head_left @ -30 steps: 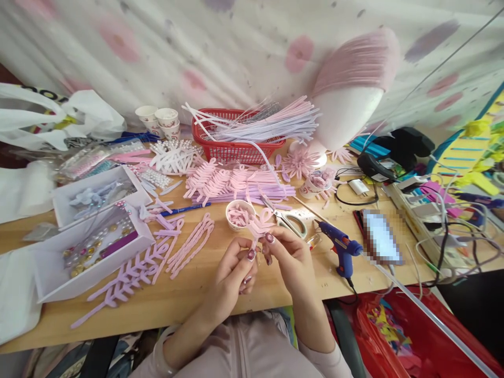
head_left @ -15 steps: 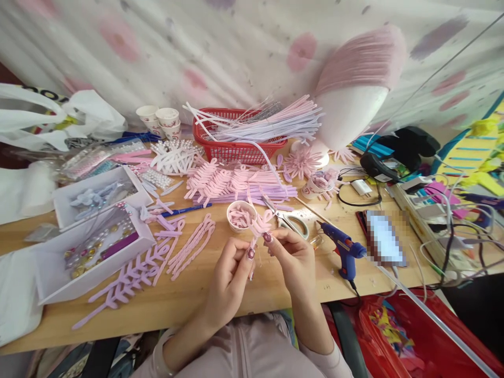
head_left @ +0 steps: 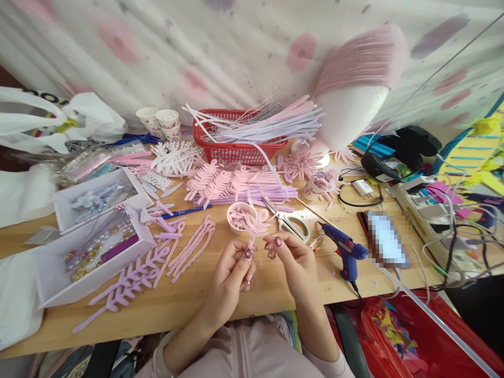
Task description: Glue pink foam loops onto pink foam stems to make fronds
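Observation:
My left hand point(head_left: 232, 273) pinches the stem of a small pink pipe-cleaner sprig point(head_left: 255, 229), which stands upright with curved leaves and a loop at its top. Close to the sprig's right side is my right hand point(head_left: 294, 265), its thumb and fingers pressed together. Whether a leaf tip or anything else lies between them I cannot make out. Directly behind the sprig, a paper cup point(head_left: 237, 230) holds short pink pipe-cleaner pieces. Scissors point(head_left: 297, 226) with pale handles lie behind my right hand.
A blue glue gun point(head_left: 346, 257) rests to the right, near a phone point(head_left: 388, 239). Finished pink sprigs point(head_left: 214, 181) lie before a red basket point(head_left: 236, 153) of pipe cleaners. Lilac sprigs point(head_left: 132, 275) and white boxes point(head_left: 94, 281) occupy the left. A mannequin head point(head_left: 350, 113) stands behind.
My right fingertips have drawn back slightly to the right from the sprig's stem. The left hand keeps its hold, almost in place. The view has shifted a little.

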`<state>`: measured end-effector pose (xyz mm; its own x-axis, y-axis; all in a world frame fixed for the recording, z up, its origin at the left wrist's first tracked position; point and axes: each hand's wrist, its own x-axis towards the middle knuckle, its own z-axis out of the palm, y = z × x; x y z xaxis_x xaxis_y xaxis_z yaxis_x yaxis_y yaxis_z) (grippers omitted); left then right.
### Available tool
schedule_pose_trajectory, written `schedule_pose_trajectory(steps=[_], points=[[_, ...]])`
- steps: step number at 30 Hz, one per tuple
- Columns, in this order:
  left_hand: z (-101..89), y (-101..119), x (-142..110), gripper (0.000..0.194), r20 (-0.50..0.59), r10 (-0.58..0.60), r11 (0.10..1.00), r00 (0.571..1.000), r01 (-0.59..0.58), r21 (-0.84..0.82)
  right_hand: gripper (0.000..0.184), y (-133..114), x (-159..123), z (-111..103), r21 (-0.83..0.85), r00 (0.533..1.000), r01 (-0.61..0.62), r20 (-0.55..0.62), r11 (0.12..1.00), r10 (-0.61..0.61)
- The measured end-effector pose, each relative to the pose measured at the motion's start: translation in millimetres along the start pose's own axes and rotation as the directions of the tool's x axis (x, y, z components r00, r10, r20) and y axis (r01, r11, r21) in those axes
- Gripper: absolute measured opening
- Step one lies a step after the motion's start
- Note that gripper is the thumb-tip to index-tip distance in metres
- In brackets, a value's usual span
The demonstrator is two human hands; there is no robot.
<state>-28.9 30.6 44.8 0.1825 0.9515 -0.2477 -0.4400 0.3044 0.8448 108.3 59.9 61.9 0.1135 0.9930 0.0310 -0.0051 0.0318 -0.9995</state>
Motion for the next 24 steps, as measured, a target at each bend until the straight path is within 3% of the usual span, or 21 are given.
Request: schedule_pose_trajectory(steps=[4,7,10,12,14,15,17,20,24], points=[[-1.5,-0.4,2.3,0.03,-0.001,-0.016,0.998,1.0,0.015,-0.057,0.039,5.3,-12.0,-36.7,-0.218,0.999,0.037,0.019,0.975,-0.034],[-0.4,-1.4,4.7,0.036,-0.001,-0.046,0.995,0.999,0.046,-0.094,0.05,10.7,-32.4,-83.9,-0.472,0.998,-0.053,0.009,0.88,0.065],[1.7,-4.3,6.3,0.041,0.026,-0.106,0.987,0.994,0.108,-0.123,0.056,16.3,-54.8,-128.1,-0.592,0.961,-0.247,-0.249,0.767,0.117],[3.0,-6.4,6.4,0.044,0.048,-0.147,0.979,0.988,0.152,-0.138,0.054,20.7,-61.6,-147.4,-0.642,0.88,-0.371,-0.473,0.671,0.033],[3.5,-7.9,5.9,0.047,0.05,-0.173,0.973,0.984,0.178,-0.145,0.049,26.1,-57.3,-157.5,-0.699,0.81,-0.412,-0.575,0.584,-0.117],[3.3,-8.6,5.5,0.047,0.045,-0.182,0.972,0.982,0.187,-0.146,0.053,29.3,-51.1,-159.9,-0.741,0.807,-0.387,-0.56,0.549,-0.186],[2.0,-10.3,4.3,0.048,0.031,-0.198,0.968,0.98,0.2,-0.15,0.063,35.8,-34.2,-160.8,-0.829,0.853,-0.277,-0.445,0.485,-0.272],[-1.6,-14.2,2.2,0.049,0.024,-0.21,0.966,0.977,0.212,-0.152,0.062,44.4,-9.4,-157.3,-0.899,0.903,-0.169,-0.305,0.403,-0.302],[-5.9,-20.3,0.2,0.048,0.009,-0.221,0.964,0.975,0.22,-0.152,0.054,48.3,4.5,-152.1,-0.89,0.905,-0.11,-0.274,0.442,-0.325]])
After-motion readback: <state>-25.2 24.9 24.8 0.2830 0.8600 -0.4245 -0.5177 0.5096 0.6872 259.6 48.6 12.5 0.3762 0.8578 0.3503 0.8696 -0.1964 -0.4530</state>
